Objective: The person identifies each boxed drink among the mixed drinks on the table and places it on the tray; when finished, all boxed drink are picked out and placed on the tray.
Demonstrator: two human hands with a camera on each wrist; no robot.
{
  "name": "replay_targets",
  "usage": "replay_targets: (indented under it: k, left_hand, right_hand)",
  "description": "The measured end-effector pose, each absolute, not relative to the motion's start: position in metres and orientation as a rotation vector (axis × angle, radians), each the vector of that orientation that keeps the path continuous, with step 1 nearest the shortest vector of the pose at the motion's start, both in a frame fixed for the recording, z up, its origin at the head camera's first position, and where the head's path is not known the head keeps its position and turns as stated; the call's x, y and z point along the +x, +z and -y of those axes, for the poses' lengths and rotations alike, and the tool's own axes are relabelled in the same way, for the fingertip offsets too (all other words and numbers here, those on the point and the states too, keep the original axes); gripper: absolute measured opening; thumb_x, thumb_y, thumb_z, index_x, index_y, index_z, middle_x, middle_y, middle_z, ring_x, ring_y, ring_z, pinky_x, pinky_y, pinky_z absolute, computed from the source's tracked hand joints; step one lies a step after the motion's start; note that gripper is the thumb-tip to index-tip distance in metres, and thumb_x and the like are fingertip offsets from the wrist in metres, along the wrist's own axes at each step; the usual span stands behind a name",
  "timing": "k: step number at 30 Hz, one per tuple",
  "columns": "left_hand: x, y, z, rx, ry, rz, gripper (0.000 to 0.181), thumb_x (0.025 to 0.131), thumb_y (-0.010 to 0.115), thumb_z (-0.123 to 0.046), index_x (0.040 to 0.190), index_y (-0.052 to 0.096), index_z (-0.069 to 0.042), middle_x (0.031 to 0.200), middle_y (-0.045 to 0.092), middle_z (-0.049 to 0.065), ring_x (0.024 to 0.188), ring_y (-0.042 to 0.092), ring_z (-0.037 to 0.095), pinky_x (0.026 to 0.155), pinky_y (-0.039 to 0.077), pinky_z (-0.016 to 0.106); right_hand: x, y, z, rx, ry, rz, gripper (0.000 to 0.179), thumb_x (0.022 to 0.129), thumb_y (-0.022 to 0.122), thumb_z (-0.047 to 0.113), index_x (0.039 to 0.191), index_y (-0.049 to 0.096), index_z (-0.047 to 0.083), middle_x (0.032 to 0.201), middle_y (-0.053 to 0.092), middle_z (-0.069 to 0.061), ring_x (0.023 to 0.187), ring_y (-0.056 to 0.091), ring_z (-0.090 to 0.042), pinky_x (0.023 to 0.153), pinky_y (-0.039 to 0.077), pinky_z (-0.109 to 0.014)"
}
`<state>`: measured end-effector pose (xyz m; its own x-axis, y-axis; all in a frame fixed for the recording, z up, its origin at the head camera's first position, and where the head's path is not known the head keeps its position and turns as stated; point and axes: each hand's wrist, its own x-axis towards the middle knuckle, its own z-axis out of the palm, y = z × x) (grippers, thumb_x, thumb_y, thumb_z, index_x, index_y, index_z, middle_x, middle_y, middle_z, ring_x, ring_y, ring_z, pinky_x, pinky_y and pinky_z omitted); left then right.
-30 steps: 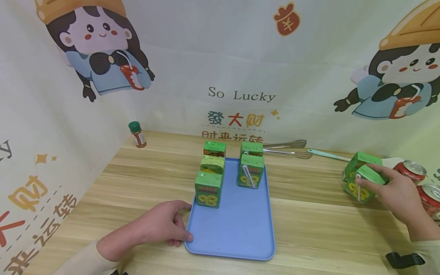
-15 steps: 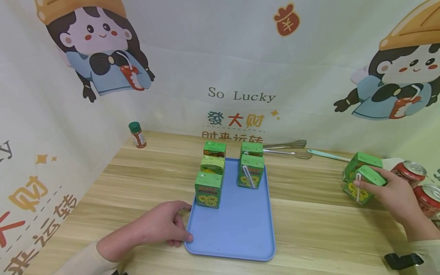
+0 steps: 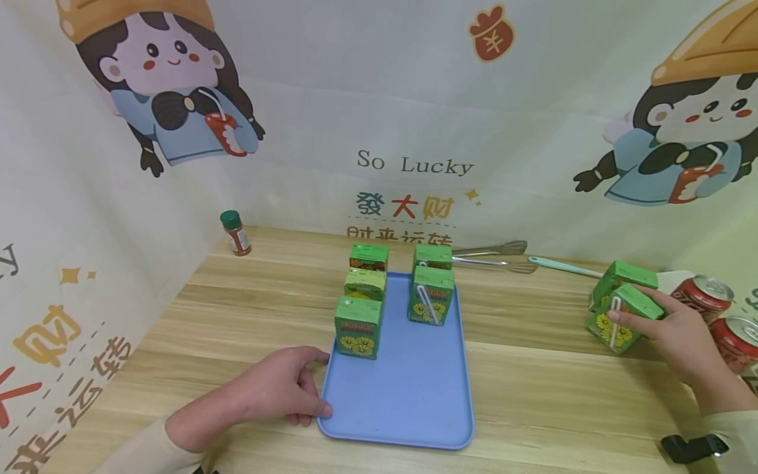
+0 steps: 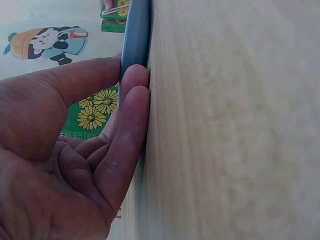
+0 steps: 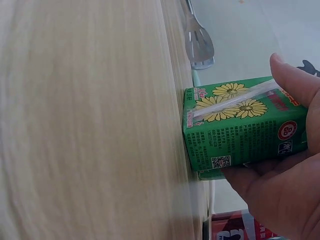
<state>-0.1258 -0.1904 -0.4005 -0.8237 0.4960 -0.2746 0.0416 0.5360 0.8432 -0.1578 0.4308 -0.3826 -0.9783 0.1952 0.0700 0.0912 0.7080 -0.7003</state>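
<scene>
In the head view my right hand [image 3: 681, 332] grips a green drink carton [image 3: 624, 319] with a white straw on its front. Its lower edge is close over the table in the right wrist view, thumb on one side and fingers on the other. A second green carton [image 3: 616, 276] stands right behind it. My left hand [image 3: 272, 388] holds the left rim of a blue tray [image 3: 408, 401], thumb at the near corner; in the left wrist view, fingertips [image 4: 135, 95] press at the tray's edge. Several cartons [image 3: 358, 329] stand on the tray in two rows.
Two red cans [image 3: 737, 339] stand at the right, beside my right wrist. Metal utensils [image 3: 503, 249] and a pale green handle [image 3: 559, 265] lie along the back wall. A green-capped spice jar [image 3: 237, 234] stands at the back left of the wooden table [image 3: 225, 309].
The carton in my right hand has shifted slightly left and tilted, opening away from the carton behind it. One red can has moved slightly left. My left hand stays at the tray.
</scene>
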Motion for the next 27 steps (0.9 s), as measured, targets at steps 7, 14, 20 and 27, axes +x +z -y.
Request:
replay_targets:
  k: [7, 14, 20, 27]
  left_hand:
    - [-0.126, -0.401, 0.190, 0.428, 1.233, -2.290, 0.093, 0.087, 0.096, -0.012, 0.157, 0.043, 0.018, 0.074, 0.075, 0.007, 0.062, 0.073, 0.025, 0.059, 0.064, 0.041]
    - [-0.126, -0.400, 0.190, 0.420, 1.226, -2.287, 0.093, 0.087, 0.097, -0.013, 0.157, 0.043, 0.017, 0.074, 0.075, 0.007, 0.063, 0.073, 0.025, 0.059, 0.064, 0.039]
    - [-0.127, -0.401, 0.190, 0.418, 1.231, -2.285, 0.093, 0.087, 0.097, -0.012, 0.157, 0.043, 0.017, 0.074, 0.075, 0.007, 0.062, 0.073, 0.025, 0.058, 0.064, 0.039]
    - [-0.127, -0.401, 0.190, 0.423, 1.234, -2.284, 0.093, 0.087, 0.096, -0.012, 0.157, 0.043, 0.018, 0.073, 0.075, 0.007, 0.062, 0.073, 0.025, 0.058, 0.064, 0.040]
  right_hand:
    - [-0.160, -0.386, -0.433, -0.216, 1.245, 2.721, 0.083, 0.105, 0.083, 0.032, 0.163, 0.042, -0.012, 0.110, 0.059, 0.017, 0.090, 0.057, 0.010, 0.070, 0.054, -0.016]
    - [-0.161, -0.389, -0.434, -0.202, 1.330, 2.684, 0.079, 0.105, 0.082, 0.029, 0.163, 0.045, -0.008, 0.109, 0.056, 0.027, 0.092, 0.058, 0.010, 0.072, 0.055, -0.014]
    - [-0.160, -0.391, -0.437, -0.203, 1.350, 2.666, 0.073, 0.105, 0.082, 0.030, 0.164, 0.050, 0.000, 0.110, 0.055, 0.030, 0.093, 0.058, 0.010, 0.073, 0.054, -0.013]
    - [-0.161, -0.395, -0.437, -0.186, 1.515, 2.579, 0.048, 0.105, 0.082, 0.024, 0.148, 0.064, 0.035, 0.111, 0.057, 0.033, 0.096, 0.061, 0.011, 0.076, 0.056, -0.012]
